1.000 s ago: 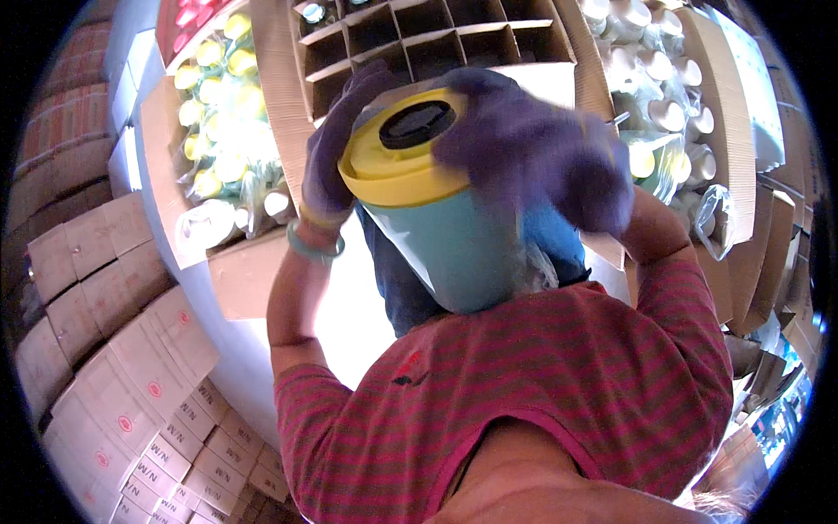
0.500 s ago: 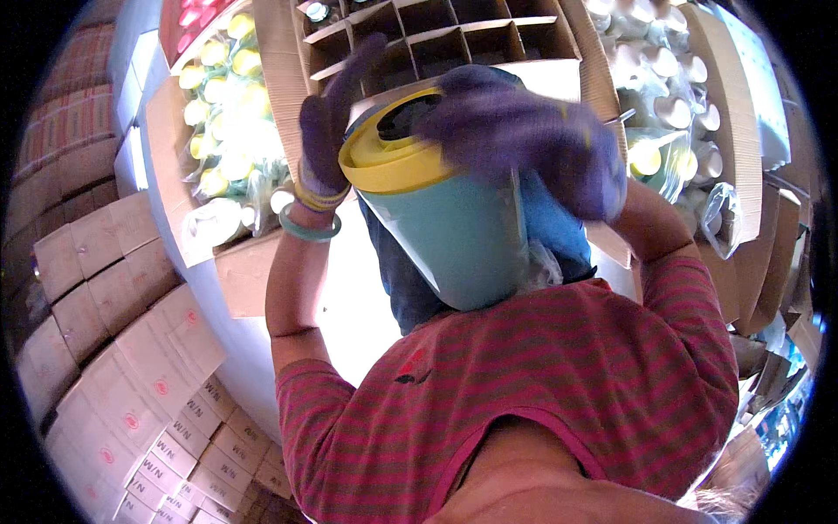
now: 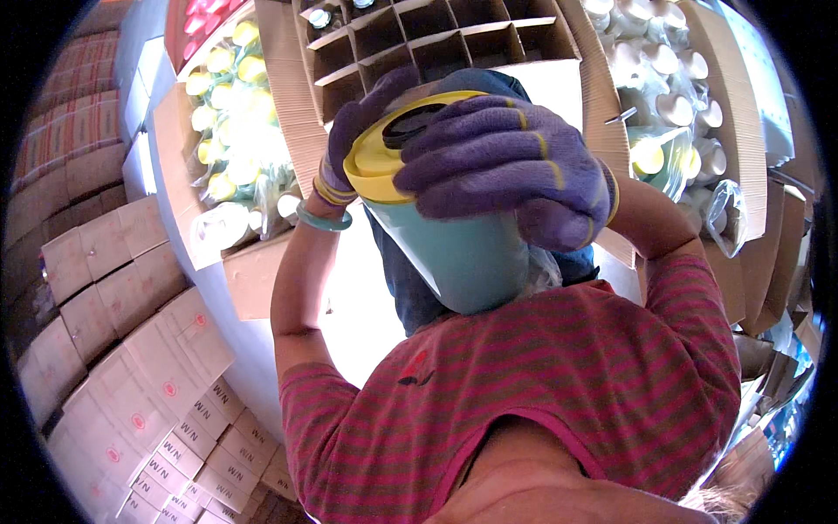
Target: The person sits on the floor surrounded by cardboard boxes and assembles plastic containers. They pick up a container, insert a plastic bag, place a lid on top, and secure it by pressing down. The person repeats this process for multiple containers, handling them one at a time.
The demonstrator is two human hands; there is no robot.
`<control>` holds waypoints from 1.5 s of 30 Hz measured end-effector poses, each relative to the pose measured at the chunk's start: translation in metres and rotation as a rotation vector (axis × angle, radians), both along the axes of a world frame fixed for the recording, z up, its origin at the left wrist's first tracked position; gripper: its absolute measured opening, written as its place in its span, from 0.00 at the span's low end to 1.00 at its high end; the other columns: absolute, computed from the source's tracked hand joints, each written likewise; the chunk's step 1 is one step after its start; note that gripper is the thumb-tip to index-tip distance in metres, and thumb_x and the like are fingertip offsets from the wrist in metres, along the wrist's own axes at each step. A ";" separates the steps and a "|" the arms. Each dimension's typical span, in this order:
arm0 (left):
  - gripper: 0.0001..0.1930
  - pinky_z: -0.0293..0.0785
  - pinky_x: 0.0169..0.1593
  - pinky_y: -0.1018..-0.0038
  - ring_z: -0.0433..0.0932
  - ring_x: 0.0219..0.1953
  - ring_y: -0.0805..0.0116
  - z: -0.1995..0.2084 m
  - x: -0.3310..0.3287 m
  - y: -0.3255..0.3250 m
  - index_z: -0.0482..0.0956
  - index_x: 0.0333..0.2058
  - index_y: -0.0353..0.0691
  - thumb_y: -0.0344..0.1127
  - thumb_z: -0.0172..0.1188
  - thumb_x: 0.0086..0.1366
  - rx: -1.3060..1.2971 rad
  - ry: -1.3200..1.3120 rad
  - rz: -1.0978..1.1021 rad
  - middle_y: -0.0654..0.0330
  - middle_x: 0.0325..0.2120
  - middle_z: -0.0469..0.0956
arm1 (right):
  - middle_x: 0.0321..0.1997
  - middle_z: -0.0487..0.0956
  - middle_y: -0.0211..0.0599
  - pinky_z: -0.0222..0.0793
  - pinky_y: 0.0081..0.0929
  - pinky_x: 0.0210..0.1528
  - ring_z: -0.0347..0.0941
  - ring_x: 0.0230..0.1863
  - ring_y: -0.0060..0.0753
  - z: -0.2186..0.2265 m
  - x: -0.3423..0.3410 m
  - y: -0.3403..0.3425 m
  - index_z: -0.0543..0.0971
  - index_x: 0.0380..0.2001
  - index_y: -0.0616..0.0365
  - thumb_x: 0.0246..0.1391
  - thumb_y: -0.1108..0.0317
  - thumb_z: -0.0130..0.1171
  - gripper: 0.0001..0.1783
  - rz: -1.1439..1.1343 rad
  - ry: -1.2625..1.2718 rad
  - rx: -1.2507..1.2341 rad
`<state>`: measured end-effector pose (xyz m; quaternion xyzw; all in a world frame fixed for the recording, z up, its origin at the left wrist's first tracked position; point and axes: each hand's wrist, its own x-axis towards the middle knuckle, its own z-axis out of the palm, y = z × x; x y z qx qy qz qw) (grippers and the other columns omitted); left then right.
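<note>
A pale blue-green bucket leans against my body, tilted, its top facing away from me. Its yellow lid has a black ring around an opening in the middle. My left hand, in a purple knitted glove, curves around the lid's left side, with its fingers partly hidden behind the far edge. Across the right part of the lid lies my right hand, gloved alike, its fingers bent together over the rim. Beyond the bucket stands a cardboard box with dividers; a few clear bottles sit in its far left cells.
On the left, an open carton holds plastic-wrapped bottles with yellow caps. To the right are wrapped bottles with mostly white caps in another carton. Stacked cardboard boxes line the left side. Red-topped items show at the far left.
My left hand has come down from beside the lid onto its left side. My right hand, blurred over the lid before, now rests still on it. The bucket has barely shifted.
</note>
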<state>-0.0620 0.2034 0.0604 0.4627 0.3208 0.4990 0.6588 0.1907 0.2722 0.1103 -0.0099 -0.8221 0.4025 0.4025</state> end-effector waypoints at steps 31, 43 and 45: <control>0.11 0.63 0.56 0.61 0.70 0.40 0.59 0.033 0.031 -0.010 0.82 0.31 0.41 0.42 0.58 0.59 0.476 0.159 0.186 0.58 0.30 0.73 | 0.52 0.78 0.49 0.67 0.42 0.58 0.74 0.54 0.52 -0.017 -0.003 0.008 0.77 0.51 0.59 0.55 0.56 0.59 0.24 -0.027 -0.040 -0.010; 0.12 0.66 0.51 0.66 0.70 0.43 0.60 0.077 0.038 -0.023 0.83 0.33 0.35 0.36 0.60 0.53 0.320 0.552 0.230 0.56 0.30 0.73 | 0.60 0.72 0.50 0.50 0.51 0.68 0.60 0.66 0.60 -0.039 0.007 0.045 0.74 0.56 0.59 0.53 0.48 0.57 0.32 0.259 -0.151 -0.056; 0.11 0.66 0.49 0.67 0.69 0.38 0.60 0.038 0.028 -0.015 0.84 0.29 0.37 0.38 0.63 0.52 0.316 0.224 0.292 0.59 0.27 0.70 | 0.56 0.75 0.48 0.60 0.49 0.63 0.67 0.61 0.57 -0.019 -0.006 0.029 0.77 0.51 0.57 0.51 0.49 0.61 0.29 0.191 -0.077 0.057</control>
